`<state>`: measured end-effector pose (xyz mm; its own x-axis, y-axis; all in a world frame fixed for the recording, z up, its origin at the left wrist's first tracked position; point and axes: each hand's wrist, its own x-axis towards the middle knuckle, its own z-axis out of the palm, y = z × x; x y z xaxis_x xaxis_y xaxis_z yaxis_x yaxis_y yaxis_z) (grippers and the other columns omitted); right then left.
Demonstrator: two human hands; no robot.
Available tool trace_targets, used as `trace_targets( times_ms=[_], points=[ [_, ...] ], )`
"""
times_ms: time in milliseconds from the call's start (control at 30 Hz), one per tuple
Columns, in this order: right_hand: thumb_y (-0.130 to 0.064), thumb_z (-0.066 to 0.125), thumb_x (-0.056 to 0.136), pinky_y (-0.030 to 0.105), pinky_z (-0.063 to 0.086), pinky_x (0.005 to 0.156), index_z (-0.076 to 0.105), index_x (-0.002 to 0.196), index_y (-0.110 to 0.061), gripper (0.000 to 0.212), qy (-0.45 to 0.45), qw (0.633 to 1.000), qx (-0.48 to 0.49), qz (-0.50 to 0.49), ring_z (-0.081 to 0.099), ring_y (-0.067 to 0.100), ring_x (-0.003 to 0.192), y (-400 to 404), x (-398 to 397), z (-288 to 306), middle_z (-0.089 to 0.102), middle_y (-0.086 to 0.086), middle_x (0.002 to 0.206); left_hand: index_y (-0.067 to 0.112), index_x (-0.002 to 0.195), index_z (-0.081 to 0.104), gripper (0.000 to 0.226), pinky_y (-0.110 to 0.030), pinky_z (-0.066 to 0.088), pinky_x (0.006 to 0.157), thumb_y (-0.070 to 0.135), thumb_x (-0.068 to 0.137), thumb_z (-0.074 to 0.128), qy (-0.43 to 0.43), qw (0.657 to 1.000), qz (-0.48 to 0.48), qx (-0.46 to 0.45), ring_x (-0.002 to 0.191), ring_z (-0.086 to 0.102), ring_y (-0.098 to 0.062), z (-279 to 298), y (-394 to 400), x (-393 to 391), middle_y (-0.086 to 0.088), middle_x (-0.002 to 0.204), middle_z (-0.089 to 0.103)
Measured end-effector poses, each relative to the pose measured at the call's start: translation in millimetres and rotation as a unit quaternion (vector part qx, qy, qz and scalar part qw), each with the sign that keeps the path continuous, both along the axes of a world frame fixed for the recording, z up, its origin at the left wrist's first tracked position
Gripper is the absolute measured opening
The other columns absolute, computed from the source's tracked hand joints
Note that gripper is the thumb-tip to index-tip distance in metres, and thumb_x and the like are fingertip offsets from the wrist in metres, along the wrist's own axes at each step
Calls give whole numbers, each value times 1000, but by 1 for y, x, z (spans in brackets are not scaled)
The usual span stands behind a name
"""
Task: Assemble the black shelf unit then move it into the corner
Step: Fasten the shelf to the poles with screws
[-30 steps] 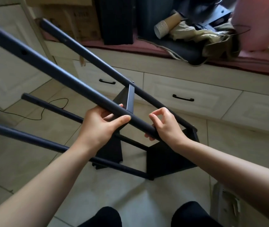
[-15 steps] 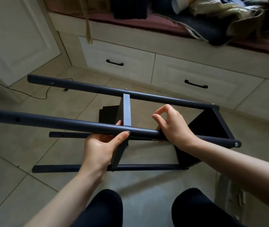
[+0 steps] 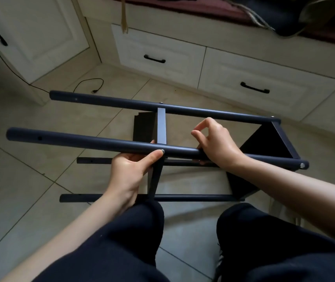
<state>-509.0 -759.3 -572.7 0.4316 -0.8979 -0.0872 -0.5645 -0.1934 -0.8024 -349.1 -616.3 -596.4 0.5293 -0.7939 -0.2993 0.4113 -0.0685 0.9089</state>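
Observation:
The black shelf unit (image 3: 182,109) lies on its side on the tiled floor, its round posts running left to right. A shelf panel (image 3: 162,127) crosses the middle and a second panel (image 3: 264,143) closes the right end. My left hand (image 3: 131,171) grips the near upper post (image 3: 81,140) from below, thumb on top beside a screw head. My right hand (image 3: 216,143) holds the same post further right, its forefinger and thumb raised in a loose pinch above it. Two lower posts lie near the floor.
White drawers with black handles (image 3: 154,59) run along the back under a window seat. A white cabinet door stands at the left, with a black cable (image 3: 93,86) on the floor before it. My knees in black trousers (image 3: 264,241) fill the bottom of the view.
The shelf frame has tipped from a steep tilt to lying level, and it has sunk lower toward the floor. Both hands stayed on the near upper post.

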Motion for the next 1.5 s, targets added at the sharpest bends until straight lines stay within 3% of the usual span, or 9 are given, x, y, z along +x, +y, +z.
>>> trace_targets(
  times_ms=[367, 667, 800, 933, 1100, 1233, 1367, 1433, 1500],
  points=[
    [-36, 50, 101, 46, 56, 67, 48, 102, -22, 14, 74, 990, -111, 33, 65, 24, 54, 18, 9, -17, 65, 3, 63, 7, 108, 72, 51, -28, 60, 77, 21, 61, 85, 50, 999, 4, 20, 101, 74, -24, -37, 5, 17, -11, 107, 77],
    [-39, 48, 101, 36, 51, 60, 45, 103, -24, 15, 78, 980, -177, 53, 61, 17, 51, 19, 12, -32, 62, -2, 56, 9, 105, 70, 41, -35, 60, 88, 19, 66, 79, 54, 998, -8, 32, 103, 73, -24, -46, 2, 21, -9, 102, 77],
    [-40, 47, 101, 32, 50, 57, 39, 99, -30, 13, 76, 979, -176, 63, 60, 8, 47, 29, 7, -39, 61, -4, 53, 17, 90, 71, 52, -45, 54, 100, 50, 51, 80, -69, 989, -38, 128, 102, 70, -20, -44, 10, 20, -3, 94, 77],
    [-41, 47, 101, 39, 54, 64, 44, 101, -26, 15, 76, 981, -169, 57, 63, 13, 50, 26, 7, -38, 63, -2, 55, 23, 82, 70, 58, -45, 57, 92, 75, 62, 57, -299, 925, -107, 209, 88, 73, -15, -33, 13, 21, 0, 85, 76],
    [-40, 48, 101, 37, 51, 66, 44, 98, -26, 15, 82, 982, -157, 68, 62, 12, 53, 28, 5, -37, 63, -3, 54, 21, 59, 68, 68, -33, 58, 68, 81, 79, 45, -558, 745, -141, 337, 60, 66, -8, -11, 12, 28, 9, 54, 66],
    [-39, 48, 101, 41, 53, 72, 47, 100, -23, 15, 76, 984, -142, 80, 66, 19, 63, 29, 3, -36, 67, -2, 59, 25, 68, 57, 58, -28, 44, 55, 81, 79, 49, -724, 623, -99, 280, 63, 57, -16, 6, 10, 34, 7, 62, 57],
    [-39, 47, 101, 42, 53, 75, 46, 104, -21, 18, 108, 975, -148, 126, 66, 21, 68, 29, 2, -32, 70, 0, 69, 25, 109, 59, 43, -35, 45, 84, 61, 85, 63, -747, 620, -201, 130, 95, 53, -16, 12, -1, 50, 10, 94, 53],
    [-39, 46, 102, 43, 52, 76, 46, 105, -19, 20, 123, 971, -145, 144, 66, 26, 74, 26, 3, -29, 72, 1, 78, 28, 127, 55, 49, -34, 44, 97, 54, 87, 65, -679, 669, -274, 130, 109, 52, -11, 12, -7, 58, 10, 109, 56],
    [-39, 46, 102, 44, 51, 78, 46, 107, -17, 22, 137, 966, -158, 151, 65, 30, 82, 19, 7, -25, 73, 1, 90, 28, 133, 54, 54, -29, 48, 93, 51, 87, 69, -626, 708, -298, 136, 110, 56, -9, 12, -10, 62, 6, 117, 62]
  ],
)
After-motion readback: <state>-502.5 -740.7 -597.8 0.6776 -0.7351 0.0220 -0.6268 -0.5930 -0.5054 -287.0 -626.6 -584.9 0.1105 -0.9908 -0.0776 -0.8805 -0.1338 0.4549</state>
